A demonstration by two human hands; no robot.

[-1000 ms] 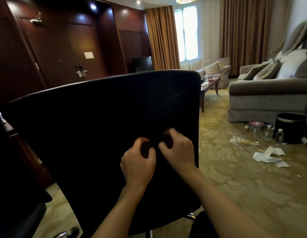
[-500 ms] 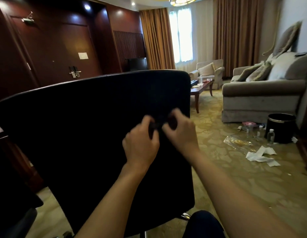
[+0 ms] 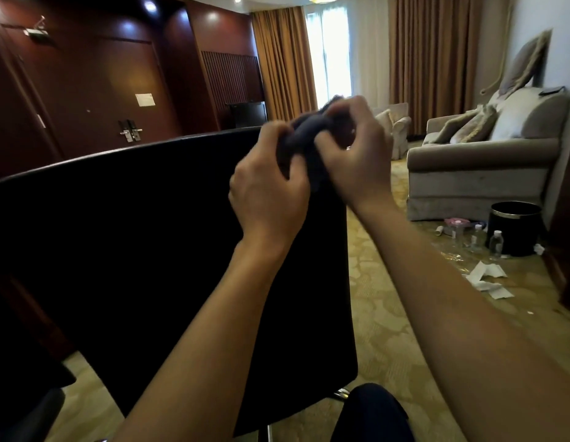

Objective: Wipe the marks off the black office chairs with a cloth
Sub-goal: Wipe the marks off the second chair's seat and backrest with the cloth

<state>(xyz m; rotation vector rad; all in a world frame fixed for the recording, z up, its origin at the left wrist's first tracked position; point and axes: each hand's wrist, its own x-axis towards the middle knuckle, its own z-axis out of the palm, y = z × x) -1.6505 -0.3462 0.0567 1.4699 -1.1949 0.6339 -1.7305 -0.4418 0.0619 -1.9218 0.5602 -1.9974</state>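
Both hands grip a bunched dark cloth (image 3: 309, 135) between them, above the top right corner of the black office chair (image 3: 143, 237) back. The left hand (image 3: 269, 189) curls round its near left end, the right hand (image 3: 353, 151) round its far right end; the cloth's long axis runs left to right, slightly blurred.

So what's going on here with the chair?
A person is bunching a dark cloth between the left hand and right hand, held up near the top edge of a black office chair. The cloth isn't spread on the backrest right now, so no wiping is under way.
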